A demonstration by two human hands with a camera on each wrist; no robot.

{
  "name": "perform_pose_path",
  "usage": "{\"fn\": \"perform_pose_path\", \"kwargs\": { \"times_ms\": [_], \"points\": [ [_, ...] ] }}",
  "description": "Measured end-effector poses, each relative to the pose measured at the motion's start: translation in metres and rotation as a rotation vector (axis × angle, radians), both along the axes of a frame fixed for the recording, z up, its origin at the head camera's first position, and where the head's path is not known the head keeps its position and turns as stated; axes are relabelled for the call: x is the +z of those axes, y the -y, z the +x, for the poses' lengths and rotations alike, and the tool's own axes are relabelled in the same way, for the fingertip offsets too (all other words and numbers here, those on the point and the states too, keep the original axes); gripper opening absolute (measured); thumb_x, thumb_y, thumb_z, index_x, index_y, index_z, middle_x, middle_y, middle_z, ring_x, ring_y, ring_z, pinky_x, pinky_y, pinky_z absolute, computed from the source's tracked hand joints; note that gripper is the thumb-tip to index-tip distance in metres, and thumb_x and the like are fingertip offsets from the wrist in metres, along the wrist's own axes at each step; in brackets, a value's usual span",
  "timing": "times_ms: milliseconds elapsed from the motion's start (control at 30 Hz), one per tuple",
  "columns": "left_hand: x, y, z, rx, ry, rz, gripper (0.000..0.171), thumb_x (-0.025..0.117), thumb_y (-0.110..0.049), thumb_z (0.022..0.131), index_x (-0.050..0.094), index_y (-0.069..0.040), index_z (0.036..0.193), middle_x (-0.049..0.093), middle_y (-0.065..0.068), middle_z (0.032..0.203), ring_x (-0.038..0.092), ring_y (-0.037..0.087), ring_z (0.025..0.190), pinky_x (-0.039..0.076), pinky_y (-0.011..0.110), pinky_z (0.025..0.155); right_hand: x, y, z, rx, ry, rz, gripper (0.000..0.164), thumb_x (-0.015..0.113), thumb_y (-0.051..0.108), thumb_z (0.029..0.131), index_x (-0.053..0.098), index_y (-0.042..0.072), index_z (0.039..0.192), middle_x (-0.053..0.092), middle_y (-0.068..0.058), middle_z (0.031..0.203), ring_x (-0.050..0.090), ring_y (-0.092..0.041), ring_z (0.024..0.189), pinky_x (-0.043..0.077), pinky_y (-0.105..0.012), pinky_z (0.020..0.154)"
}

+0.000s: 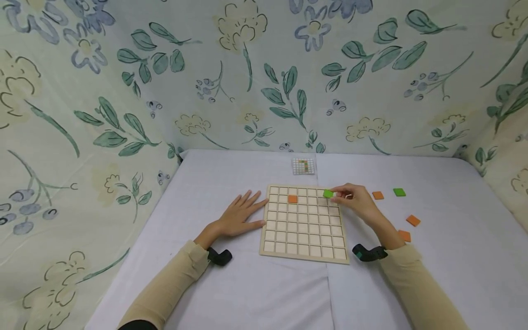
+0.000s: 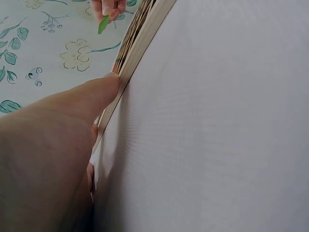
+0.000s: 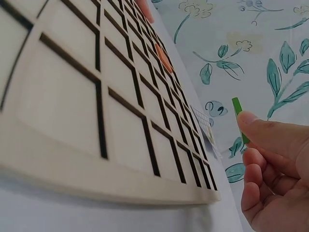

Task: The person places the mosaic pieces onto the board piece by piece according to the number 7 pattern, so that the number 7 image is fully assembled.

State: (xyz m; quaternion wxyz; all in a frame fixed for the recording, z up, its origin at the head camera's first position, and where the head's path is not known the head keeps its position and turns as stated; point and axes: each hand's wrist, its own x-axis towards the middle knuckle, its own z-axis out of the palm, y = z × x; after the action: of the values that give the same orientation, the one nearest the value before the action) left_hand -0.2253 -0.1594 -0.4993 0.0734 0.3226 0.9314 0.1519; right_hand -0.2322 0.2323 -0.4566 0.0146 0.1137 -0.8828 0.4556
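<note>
A pale wooden grid board (image 1: 303, 224) with square recesses lies on the table. One orange square tile (image 1: 292, 199) sits in a recess of its second row from the far side. My right hand (image 1: 356, 200) pinches a green square tile (image 1: 327, 194) between thumb and fingers, above the board's far right corner. In the right wrist view the green tile (image 3: 238, 118) stands on edge, raised off the board. My left hand (image 1: 239, 214) rests palm down with fingers spread, thumb and fingertips at the board's left edge; the thumb (image 2: 99, 94) meets the rim in the left wrist view.
Right of the board lie loose orange tiles, one (image 1: 377, 195) near a green tile (image 1: 399, 192), another (image 1: 413, 220) nearer, and one (image 1: 404, 236) beside the right forearm. A small card with a coloured grid pattern (image 1: 303, 166) lies behind the board. Floral cloth (image 1: 255, 68) hangs behind the table.
</note>
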Motion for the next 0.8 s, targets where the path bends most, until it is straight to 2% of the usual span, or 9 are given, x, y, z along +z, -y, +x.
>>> {"fn": "perform_pose_path", "kwargs": {
  "times_ms": [300,800],
  "points": [
    [0.002,0.0,0.001,0.0,0.012,0.002,0.074,0.037,-0.066,0.099,0.016,-0.031,0.161,0.003,0.003,0.167,-0.005,0.029,0.152,-0.003,0.051,0.119,-0.005,0.017,-0.008,0.036,0.024,-0.038,0.03,0.077,0.006,0.088,0.07,-0.008,0.113,0.06,-0.011,0.088,0.052,-0.022,0.08,0.045,-0.02,0.065],
    [0.0,0.0,0.0,-0.001,-0.003,-0.001,0.075,0.036,-0.068,0.099,0.016,-0.031,0.161,0.004,0.003,0.167,-0.004,0.03,0.152,-0.002,0.051,0.12,-0.007,0.042,-0.011,0.108,0.046,-0.067,0.028,0.076,0.003,0.088,0.07,-0.01,0.112,0.061,-0.011,0.085,0.054,-0.021,0.077,0.047,-0.022,0.065]
  ]
}}
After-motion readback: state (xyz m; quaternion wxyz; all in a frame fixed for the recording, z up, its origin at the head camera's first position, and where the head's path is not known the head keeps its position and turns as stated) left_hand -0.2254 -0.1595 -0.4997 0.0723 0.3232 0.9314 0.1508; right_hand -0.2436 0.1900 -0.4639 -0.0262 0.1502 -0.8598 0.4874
